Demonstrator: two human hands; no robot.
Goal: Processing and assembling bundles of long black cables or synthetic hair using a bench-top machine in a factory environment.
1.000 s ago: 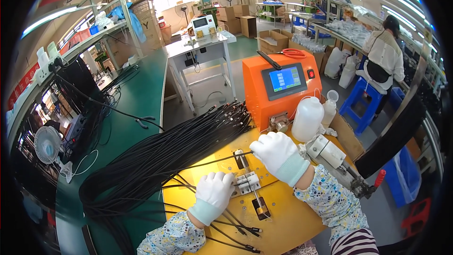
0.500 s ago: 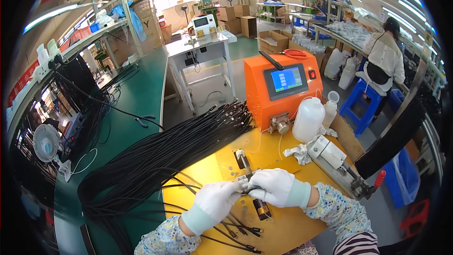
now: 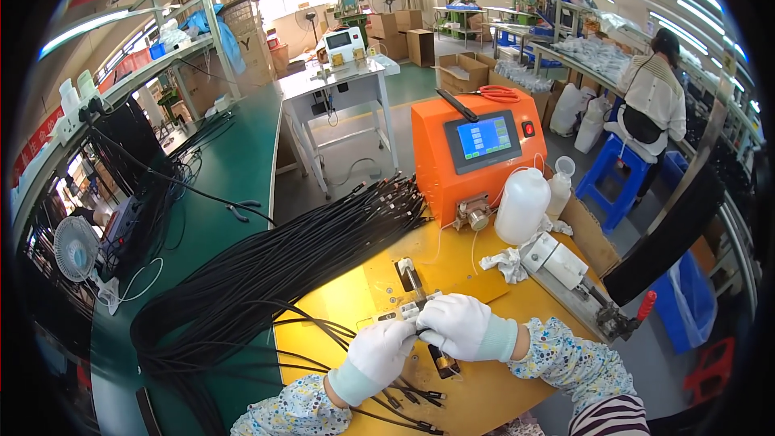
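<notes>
My left hand (image 3: 376, 358) and my right hand (image 3: 464, 328), both in white gloves, meet fingertip to fingertip over a yellow work plate (image 3: 492, 379). Their fingers are pinched around something small and dark, mostly hidden by the gloves. Just beyond the fingertips is a small metal fixture (image 3: 409, 309) set into the plate. Thin black cables (image 3: 311, 323) run from the left toward my left hand and beneath it. Several plug ends (image 3: 416, 396) lie on the plate below my hands.
A large bundle of black cables (image 3: 242, 274) covers the green table on the left. Beyond the plate stand an orange machine with a screen (image 3: 476, 153) and a white bottle (image 3: 523, 206). At right is a red-handled toggle clamp (image 3: 638, 315). Farther back, a person (image 3: 654, 97) works.
Both hands have drawn slightly toward me from the fixture, so more of it shows. They stay pinched together. The whole view has shifted a little.
</notes>
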